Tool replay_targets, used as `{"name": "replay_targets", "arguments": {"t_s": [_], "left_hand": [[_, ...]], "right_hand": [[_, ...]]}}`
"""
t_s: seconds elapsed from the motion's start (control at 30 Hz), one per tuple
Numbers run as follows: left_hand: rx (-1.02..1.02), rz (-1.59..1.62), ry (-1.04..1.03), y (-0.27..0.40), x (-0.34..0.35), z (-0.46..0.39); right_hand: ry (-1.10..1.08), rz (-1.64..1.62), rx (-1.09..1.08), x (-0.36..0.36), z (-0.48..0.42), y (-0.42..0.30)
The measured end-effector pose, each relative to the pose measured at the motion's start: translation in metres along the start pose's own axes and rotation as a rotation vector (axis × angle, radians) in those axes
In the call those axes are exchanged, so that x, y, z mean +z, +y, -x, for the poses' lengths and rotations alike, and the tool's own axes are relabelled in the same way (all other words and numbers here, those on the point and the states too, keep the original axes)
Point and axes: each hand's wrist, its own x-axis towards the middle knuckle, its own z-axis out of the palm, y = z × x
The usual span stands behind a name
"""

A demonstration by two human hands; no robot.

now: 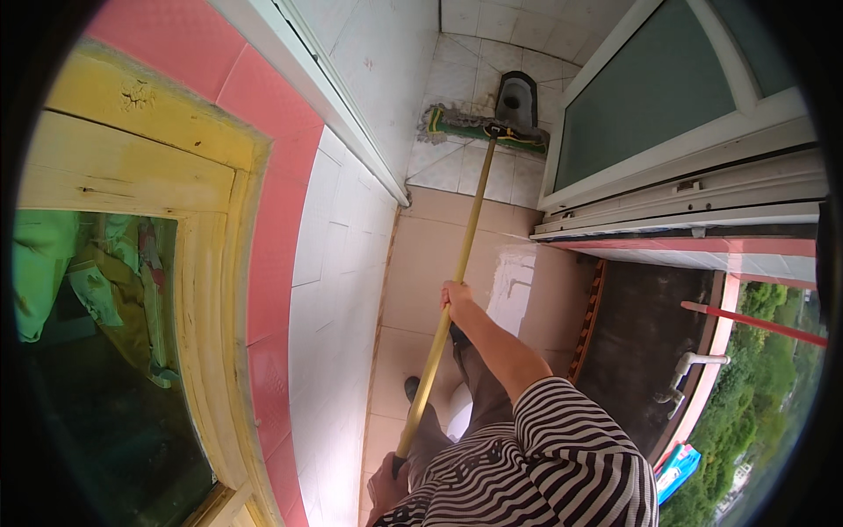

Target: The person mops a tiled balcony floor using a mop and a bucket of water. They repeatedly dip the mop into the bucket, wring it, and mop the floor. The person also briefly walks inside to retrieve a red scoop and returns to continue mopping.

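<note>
A wide flat mop with a yellow pole (473,230) runs away from me along the passage. Its green-backed head (454,126), fringed with grey strands, lies across white floor tiles just in front of a squat toilet (517,99) and overlaps its near edge. My right hand (456,294) is wrapped around the middle of the pole. Down near my waist, my left hand (387,486) holds the dark-capped lower end, partly cut off by the frame's bottom edge.
A white-framed frosted-glass door (649,105) stands right of the mop head. White wall tiles (336,290) and a yellow-framed window (217,263) line the left. To the right are a dark counter-like surface (649,336), a white pipe (678,382) and a red pole (757,321).
</note>
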Motion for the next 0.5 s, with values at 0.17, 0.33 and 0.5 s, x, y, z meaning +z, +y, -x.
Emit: {"name": "replay_targets", "arguments": {"t_s": [0.17,0.33,0.5], "left_hand": [[-0.03,-0.025,-0.064,-0.065,0.022,0.018],[-0.053,0.003,-0.056,0.013,-0.004,-0.005],[-0.029,0.161,-0.072,-0.088,0.023,0.044]], "right_hand": [[0.026,0.038,0.079,0.011,0.039,-0.007],[-0.031,0.028,-0.12,0.01,-0.037,-0.051],[0.031,0.062,-0.017,0.009,0.066,0.003]]}}
